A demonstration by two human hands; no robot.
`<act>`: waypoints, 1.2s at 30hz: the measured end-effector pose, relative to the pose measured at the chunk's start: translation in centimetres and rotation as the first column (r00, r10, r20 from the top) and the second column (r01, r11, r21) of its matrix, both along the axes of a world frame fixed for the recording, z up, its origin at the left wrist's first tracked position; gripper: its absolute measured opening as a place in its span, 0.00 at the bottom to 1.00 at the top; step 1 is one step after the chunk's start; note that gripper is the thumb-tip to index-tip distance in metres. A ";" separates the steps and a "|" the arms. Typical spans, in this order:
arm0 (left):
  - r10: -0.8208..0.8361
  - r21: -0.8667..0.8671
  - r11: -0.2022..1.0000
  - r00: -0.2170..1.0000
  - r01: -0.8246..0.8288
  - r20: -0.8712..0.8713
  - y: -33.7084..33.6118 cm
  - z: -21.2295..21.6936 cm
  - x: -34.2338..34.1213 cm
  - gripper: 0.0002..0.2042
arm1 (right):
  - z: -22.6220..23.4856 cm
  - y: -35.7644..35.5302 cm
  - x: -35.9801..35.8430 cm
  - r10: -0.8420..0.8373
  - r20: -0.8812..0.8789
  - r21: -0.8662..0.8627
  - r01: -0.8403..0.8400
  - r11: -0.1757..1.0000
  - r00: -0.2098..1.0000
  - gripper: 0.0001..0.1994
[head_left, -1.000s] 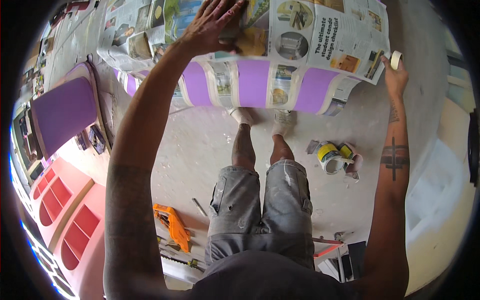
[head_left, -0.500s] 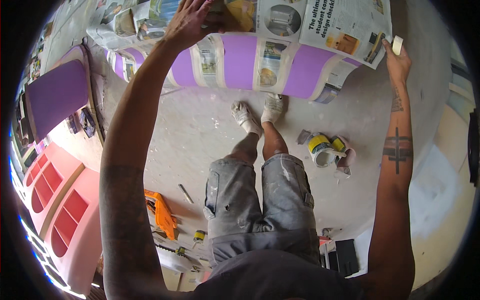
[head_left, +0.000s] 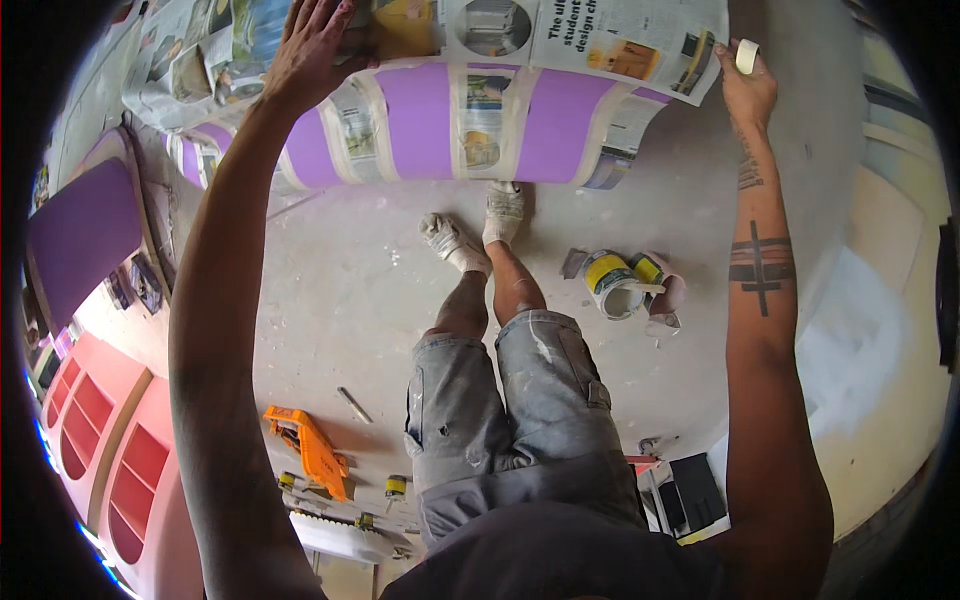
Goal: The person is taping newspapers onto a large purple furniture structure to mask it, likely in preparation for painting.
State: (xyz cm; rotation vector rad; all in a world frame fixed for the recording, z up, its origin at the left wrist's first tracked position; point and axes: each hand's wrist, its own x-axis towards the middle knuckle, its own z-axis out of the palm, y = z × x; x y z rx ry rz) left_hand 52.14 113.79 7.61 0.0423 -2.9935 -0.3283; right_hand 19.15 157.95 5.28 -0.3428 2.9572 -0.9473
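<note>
A curved purple panel (head_left: 430,125) with bands of masking tape and newspaper strips stretches across the top of the view. Loose newspaper sheets (head_left: 640,40) lie over its upper side. My left hand (head_left: 308,60) rests on the newspaper at the upper left, its fingers stretched out and their tips cut off by the picture's edge. At the sheet's right corner, my right hand (head_left: 750,95) grips a cream roll of masking tape (head_left: 746,57). Its fingers also touch the edge of the paper there.
Paint tins (head_left: 612,285) stand on the grey floor right of my feet. Behind me lie an orange tool-like object (head_left: 310,450) and a thin metal bar (head_left: 354,405). Another purple panel (head_left: 88,235) and pink shelving (head_left: 140,480) stand at the left.
The whole scene has shifted left in the picture as my view turned. Both hands keep about the same places on the newspaper, and the tape roll stays in my right hand.
</note>
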 end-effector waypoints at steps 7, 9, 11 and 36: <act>0.042 0.006 0.999 0.997 -0.042 0.059 0.8 0.3 0.1 0.57 | 4.9 0.0 5.2 -0.018 -0.252 -0.071 0.000 0.997 0.967 0.21; 0.108 -0.017 0.994 0.986 -0.106 0.125 1.1 0.5 0.0 0.59 | 6.1 -0.5 8.1 0.005 -0.247 -0.114 -0.034 0.993 0.969 0.20; 0.170 -0.156 0.969 0.976 -0.191 -0.139 2.9 0.3 -0.7 0.50 | 7.2 -1.1 11.9 0.067 -0.112 -0.212 -0.090 0.973 0.991 0.18; 0.573 0.912 -0.355 0.724 -0.203 0.384 21.4 5.3 16.2 0.06 | 11.8 -13.5 34.4 0.884 0.320 -0.257 -0.867 0.427 0.340 0.11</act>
